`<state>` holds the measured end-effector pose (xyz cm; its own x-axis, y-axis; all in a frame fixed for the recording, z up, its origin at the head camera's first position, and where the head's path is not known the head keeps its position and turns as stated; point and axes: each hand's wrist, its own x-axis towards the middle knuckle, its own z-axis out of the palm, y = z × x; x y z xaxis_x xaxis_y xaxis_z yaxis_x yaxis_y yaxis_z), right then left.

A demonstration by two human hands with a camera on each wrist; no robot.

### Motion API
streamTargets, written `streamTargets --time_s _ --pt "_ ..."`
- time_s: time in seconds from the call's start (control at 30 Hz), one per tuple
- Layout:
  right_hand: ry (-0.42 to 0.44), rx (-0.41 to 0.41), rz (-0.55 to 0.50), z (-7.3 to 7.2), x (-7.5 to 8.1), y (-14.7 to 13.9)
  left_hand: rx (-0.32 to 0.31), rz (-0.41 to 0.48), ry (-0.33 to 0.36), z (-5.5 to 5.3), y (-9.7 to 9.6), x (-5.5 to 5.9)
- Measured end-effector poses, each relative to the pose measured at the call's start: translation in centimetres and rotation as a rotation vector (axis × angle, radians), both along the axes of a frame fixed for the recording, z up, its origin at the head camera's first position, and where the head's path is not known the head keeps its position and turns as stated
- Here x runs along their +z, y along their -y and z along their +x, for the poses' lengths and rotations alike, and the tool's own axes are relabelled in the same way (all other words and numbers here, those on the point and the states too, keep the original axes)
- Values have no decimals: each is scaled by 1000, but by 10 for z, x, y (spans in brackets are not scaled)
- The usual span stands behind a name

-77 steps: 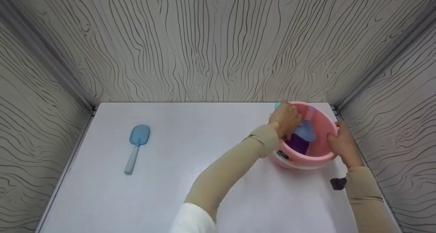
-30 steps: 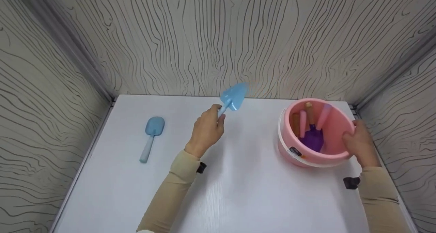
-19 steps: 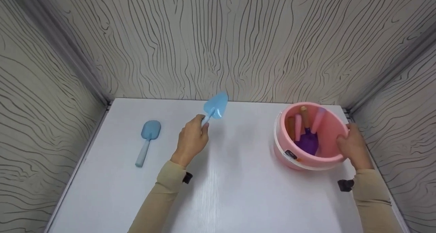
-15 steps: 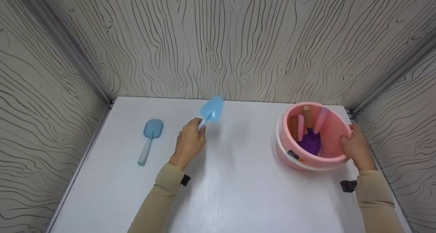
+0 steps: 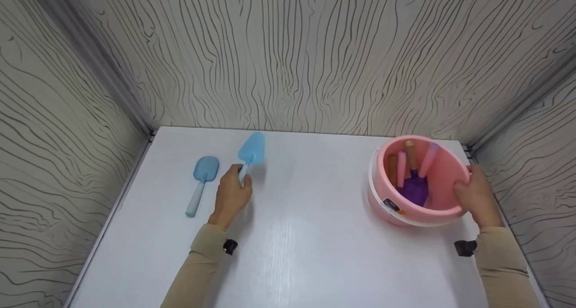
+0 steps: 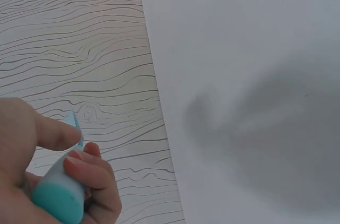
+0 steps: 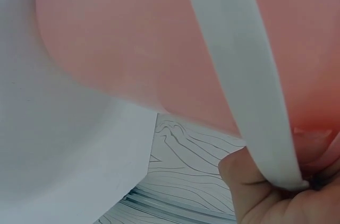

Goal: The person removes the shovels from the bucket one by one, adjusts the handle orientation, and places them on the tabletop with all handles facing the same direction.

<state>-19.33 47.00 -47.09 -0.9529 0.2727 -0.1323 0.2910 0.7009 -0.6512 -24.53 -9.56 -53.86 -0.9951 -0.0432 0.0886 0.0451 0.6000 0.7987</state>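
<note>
My left hand (image 5: 231,193) grips the pale handle of a light-blue pointed toy trowel (image 5: 252,148). In the left wrist view the fingers curl round its handle (image 6: 59,195), which has a teal end. A second toy shovel (image 5: 206,169), blue with a rounded blade, lies on the table just left of that hand. On the right, my right hand (image 5: 478,195) holds the rim of a pink bucket (image 5: 382,209), thumb inside. The bucket leans a little. Inside it are a purple-bladed shovel (image 5: 414,191) and several handles, pink and brown. A white bail handle (image 7: 241,75) crosses the bucket's side.
A white table (image 5: 310,236) carries everything. Wood-grain panels (image 5: 288,60) close it in at the back and both sides. Between the left hand and the bucket lies a wide stretch of bare tabletop.
My left hand has lifted the light-blue trowel out of the bucket and carried it left, down beside the rounded shovel. My right hand has stayed on the bucket's rim.
</note>
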Motion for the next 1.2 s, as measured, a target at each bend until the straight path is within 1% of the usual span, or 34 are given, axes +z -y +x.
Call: streamTargets --time_s 0.17,0.27,0.47,0.57,0.77,0.97,1.2 --pt "2 3 5 0 0 0 35 22 60 -2 10 -9" --pt "11 5 9 0 0 0 54 29 79 -6 16 -16" --pt "-15 17 21 -1 0 -2 64 62 124 -9 29 -30" --pt "-6 19 17 -1 0 -2 83 64 146 -8 34 -37" --pt "15 15 17 -2 2 0 98 28 152 -4 39 -47" --pt "-8 15 20 -2 0 0 114 20 154 -3 41 -59" --pt "-11 14 20 -1 0 0 156 15 202 1 43 -68"
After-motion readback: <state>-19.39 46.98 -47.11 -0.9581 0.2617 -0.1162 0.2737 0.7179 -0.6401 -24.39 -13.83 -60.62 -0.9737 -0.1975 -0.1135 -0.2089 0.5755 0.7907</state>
